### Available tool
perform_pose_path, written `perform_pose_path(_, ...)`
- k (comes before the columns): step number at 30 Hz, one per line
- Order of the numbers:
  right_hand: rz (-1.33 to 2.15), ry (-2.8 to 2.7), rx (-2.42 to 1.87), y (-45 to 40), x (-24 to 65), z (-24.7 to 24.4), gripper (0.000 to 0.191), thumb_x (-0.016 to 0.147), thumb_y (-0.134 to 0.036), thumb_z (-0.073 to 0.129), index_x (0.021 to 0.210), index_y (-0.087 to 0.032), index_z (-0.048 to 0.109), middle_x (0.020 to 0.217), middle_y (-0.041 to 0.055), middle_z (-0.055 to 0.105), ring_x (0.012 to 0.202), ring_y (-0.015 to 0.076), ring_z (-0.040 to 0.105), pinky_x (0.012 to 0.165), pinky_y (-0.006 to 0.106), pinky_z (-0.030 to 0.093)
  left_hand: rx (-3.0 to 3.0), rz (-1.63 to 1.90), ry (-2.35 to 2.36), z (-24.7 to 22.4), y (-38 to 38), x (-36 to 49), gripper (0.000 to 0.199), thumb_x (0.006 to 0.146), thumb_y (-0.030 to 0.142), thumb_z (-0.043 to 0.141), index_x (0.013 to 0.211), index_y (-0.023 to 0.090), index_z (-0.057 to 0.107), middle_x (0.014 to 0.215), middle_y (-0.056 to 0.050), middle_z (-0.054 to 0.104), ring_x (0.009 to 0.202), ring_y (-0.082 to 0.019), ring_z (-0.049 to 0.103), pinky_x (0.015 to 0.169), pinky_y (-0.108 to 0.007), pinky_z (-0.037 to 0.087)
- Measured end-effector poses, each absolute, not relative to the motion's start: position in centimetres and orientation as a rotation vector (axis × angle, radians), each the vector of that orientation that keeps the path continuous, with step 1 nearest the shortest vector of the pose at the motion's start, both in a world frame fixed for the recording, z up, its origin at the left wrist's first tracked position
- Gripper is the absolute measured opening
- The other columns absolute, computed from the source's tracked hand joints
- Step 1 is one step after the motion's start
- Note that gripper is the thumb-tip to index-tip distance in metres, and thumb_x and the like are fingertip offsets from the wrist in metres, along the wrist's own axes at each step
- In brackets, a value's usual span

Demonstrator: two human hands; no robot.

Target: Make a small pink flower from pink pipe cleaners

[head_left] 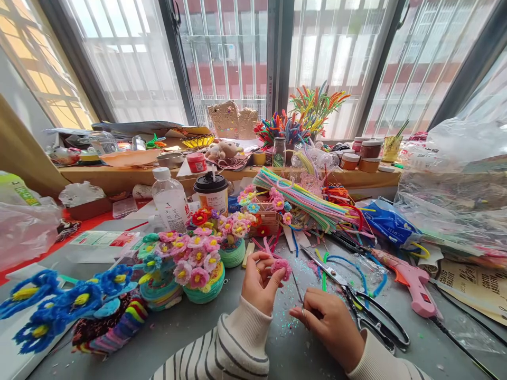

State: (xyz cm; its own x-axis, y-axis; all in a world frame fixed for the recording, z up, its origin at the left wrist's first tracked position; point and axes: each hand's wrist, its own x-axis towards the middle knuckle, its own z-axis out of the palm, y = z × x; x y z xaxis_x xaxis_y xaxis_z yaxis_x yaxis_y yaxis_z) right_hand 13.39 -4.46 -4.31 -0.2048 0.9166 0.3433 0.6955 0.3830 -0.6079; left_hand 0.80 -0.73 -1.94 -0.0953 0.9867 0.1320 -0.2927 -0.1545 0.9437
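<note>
My left hand [259, 282] pinches a small pink fuzzy pipe-cleaner flower [280, 267] between thumb and fingers, and pink pipe-cleaner ends [269, 246] stick up behind it. Close by on the right, my right hand [327, 322] is closed on a thin dark rod [297, 285]; its tip points up toward the flower. Whether the rod touches the flower I cannot tell. Large black-handled scissors [348, 295] lie beside my right hand, their blades pointing away to the left. Glitter is scattered on the grey table [277, 338] under both hands.
Pots of pink pipe-cleaner flowers [198, 258] and blue flowers [79, 295] stand left. A pink glue gun [415, 287] with a cord lies right. Behind are a bottle [168, 203], a lidded cup [212, 192], a pipe-cleaner bundle [304, 200] and a blue packet [390, 224].
</note>
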Motion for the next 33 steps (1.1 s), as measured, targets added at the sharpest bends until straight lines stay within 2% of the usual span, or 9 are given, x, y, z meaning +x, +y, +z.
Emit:
perform_pose_path(12,0.456,-1.889,-1.397,-4.79,13.47,-3.55,0.042,0.072,-0.05,0.04,0.046,-0.017,0.036,0.045,-0.0042,0.037,0.043,0.0075,0.033,0.042,0.02,0.024,1.03,1.5,0.943,-1.38,-1.0,1.04,0.034,0.054,0.013,0.062,0.078,0.018,0.038,0.064,0.005,0.051,0.042,-0.004,0.048,0.038,-0.014,0.038)
perform_pose_path(24,0.445,-1.946,-1.393,-4.69,13.28,-3.76,0.041,0.07,-0.049,0.044,0.045,-0.017,0.038,0.046,-0.0039,0.04,0.043,0.0075,0.035,0.042,0.02,0.025,1.076,1.442,0.881,-2.16,-0.92,1.02,0.03,0.058,0.016,0.061,0.08,0.018,0.04,0.066,0.002,0.055,0.051,-0.007,0.051,0.045,-0.018,0.04)
perform_pose_path(33,0.395,-1.959,-1.423,-4.67,13.26,-3.86,0.043,0.072,-0.049,0.042,0.043,-0.017,0.037,0.045,-0.0035,0.038,0.043,0.0081,0.036,0.043,0.02,0.026,1.078,1.443,0.884,-2.2,-0.86,1.01,0.03,0.058,0.014,0.06,0.08,0.017,0.04,0.065,0.003,0.053,0.049,-0.006,0.05,0.045,-0.017,0.04)
